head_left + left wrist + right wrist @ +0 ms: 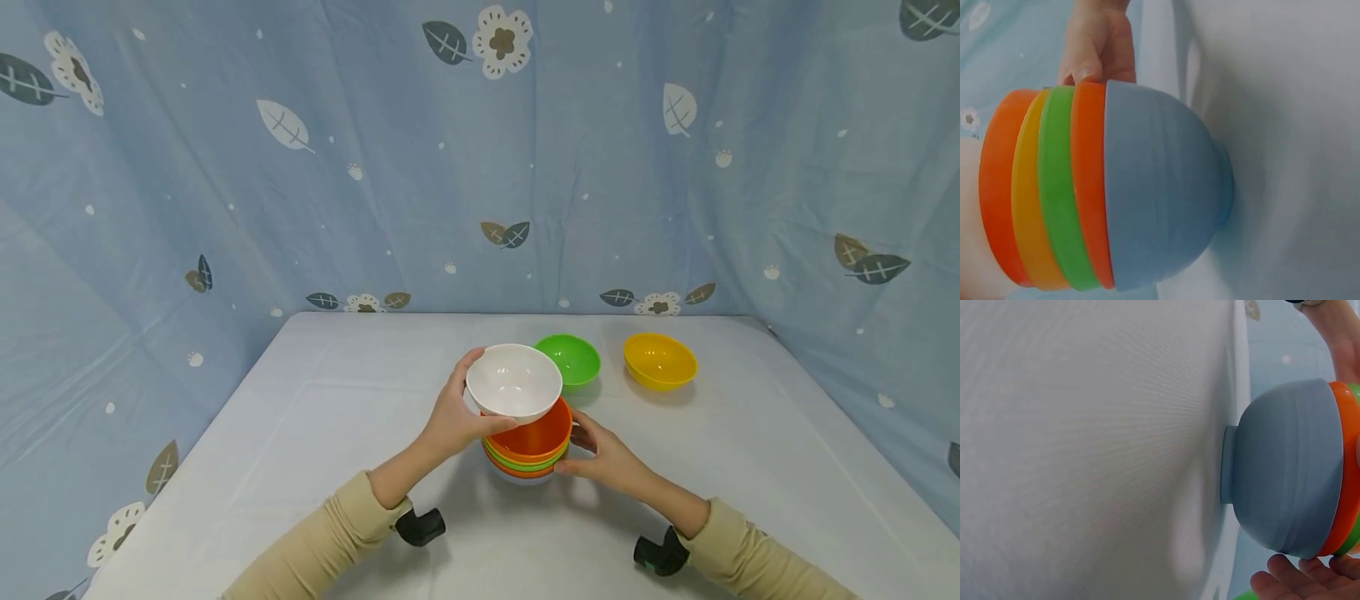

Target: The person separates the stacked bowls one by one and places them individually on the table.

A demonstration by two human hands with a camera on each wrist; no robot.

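Observation:
My left hand (453, 423) grips a white bowl (514, 379) by its side, thumb near the front and fingers behind, just over a nested stack of bowls (542, 435). An orange bowl (999, 187) tops the stack. Beneath it come a yellow bowl (1027, 194), a green bowl (1060, 187), another orange bowl (1089, 187) and a blue-grey bowl (1160, 187) at the bottom, standing on the table. Around the stack's right side my right hand (609, 457) holds on, with its thumb at the front and fingers toward the back.
Behind the stack a single green bowl (572, 358) stands on the white-covered table (360, 392). A yellow bowl (660, 362) is farther right. Blue patterned cloth (405, 167) hangs around the back and sides. Black devices (420, 527) are worn at the wrists.

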